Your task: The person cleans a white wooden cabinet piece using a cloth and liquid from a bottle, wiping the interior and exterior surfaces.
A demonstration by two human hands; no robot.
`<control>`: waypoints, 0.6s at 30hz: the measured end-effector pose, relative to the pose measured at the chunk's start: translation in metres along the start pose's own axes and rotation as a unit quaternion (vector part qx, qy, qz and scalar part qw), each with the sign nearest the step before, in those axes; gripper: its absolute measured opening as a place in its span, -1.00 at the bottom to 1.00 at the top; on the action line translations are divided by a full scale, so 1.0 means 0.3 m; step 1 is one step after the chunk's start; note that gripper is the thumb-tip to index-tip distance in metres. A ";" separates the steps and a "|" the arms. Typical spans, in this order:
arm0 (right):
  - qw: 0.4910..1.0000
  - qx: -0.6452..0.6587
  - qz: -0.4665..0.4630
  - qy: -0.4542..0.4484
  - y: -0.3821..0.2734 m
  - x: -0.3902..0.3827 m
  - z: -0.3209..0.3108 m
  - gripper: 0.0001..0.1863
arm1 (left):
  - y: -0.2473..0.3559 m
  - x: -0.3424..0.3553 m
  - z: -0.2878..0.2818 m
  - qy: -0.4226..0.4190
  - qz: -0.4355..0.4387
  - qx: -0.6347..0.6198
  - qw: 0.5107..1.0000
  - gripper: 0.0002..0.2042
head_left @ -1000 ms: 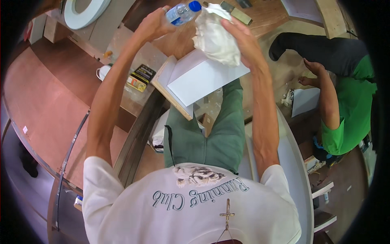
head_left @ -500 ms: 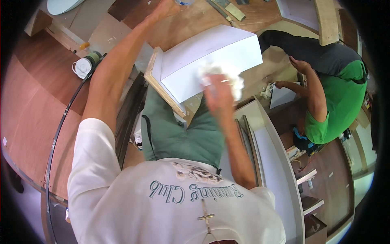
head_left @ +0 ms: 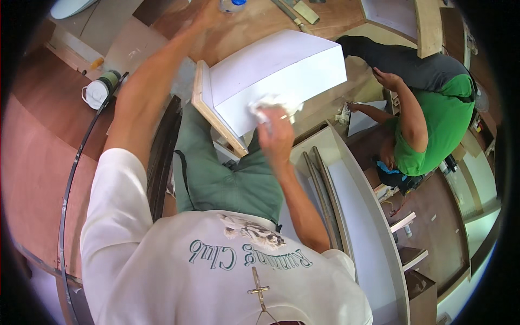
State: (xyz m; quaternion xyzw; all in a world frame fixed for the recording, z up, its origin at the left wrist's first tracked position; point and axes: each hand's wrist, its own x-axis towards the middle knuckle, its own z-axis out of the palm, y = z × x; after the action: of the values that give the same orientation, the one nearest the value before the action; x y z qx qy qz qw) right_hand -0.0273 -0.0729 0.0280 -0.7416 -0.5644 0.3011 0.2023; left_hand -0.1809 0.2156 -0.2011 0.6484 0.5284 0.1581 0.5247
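A white panelled box piece with a raw wood edge (head_left: pixel 271 67) rests tilted over my legs, its smooth faces upward. My right hand (head_left: pixel 277 132) is closed on a crumpled white cloth (head_left: pixel 276 103) and presses it against the near white face; hand and cloth are slightly blurred. My left arm stretches far forward past the box's left side. At the top edge, my left hand (head_left: pixel 208 12) is smeared and partly cut off, its fingers not readable. Closest to it is a clear container with a blue cap (head_left: pixel 236 2) on the wooden surface.
A person in a green shirt (head_left: pixel 439 124) crouches at the right, holding a white panel (head_left: pixel 365 116). Beside my right arm lies a long white-lined frame (head_left: pixel 363 216) with metal bars (head_left: pixel 324 189). A can (head_left: pixel 97 92) stands left; a brush (head_left: pixel 290 13) lies ahead.
My right hand has slid the cloth slightly left and nearer along the white face. The view has shifted a little; more of the blue-capped container shows beside my left hand.
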 end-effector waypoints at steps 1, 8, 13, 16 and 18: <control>1.000 0.010 0.016 -0.011 -0.040 -0.013 0.014 -0.70 | 0.006 -0.004 0.001 0.002 0.001 -0.006 1.000 -0.38; 0.991 -0.001 -0.079 -0.105 -0.139 0.120 0.022 -0.69 | -0.022 -0.052 -0.025 0.011 0.002 -0.030 0.999 -0.41; 0.984 -0.015 -0.036 -0.175 -0.125 -0.040 -0.012 -0.67 | -0.058 -0.083 -0.057 0.037 -0.015 -0.053 0.998 -0.43; 0.977 -0.004 -0.038 -0.210 -0.116 -0.051 -0.041 -0.69 | -0.093 -0.129 -0.086 0.061 -0.036 -0.069 0.995 -0.44; 0.975 -0.005 -0.032 -0.221 -0.129 -0.030 -0.042 -0.70 | -0.119 -0.173 -0.108 0.089 -0.052 -0.083 0.991 -0.45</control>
State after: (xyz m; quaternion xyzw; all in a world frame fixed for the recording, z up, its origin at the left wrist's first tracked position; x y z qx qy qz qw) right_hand -0.0480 -0.0703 0.0640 -0.6393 -0.6201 0.4481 0.0778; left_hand -0.2445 0.1842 -0.2003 0.5573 0.5909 0.2310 0.5356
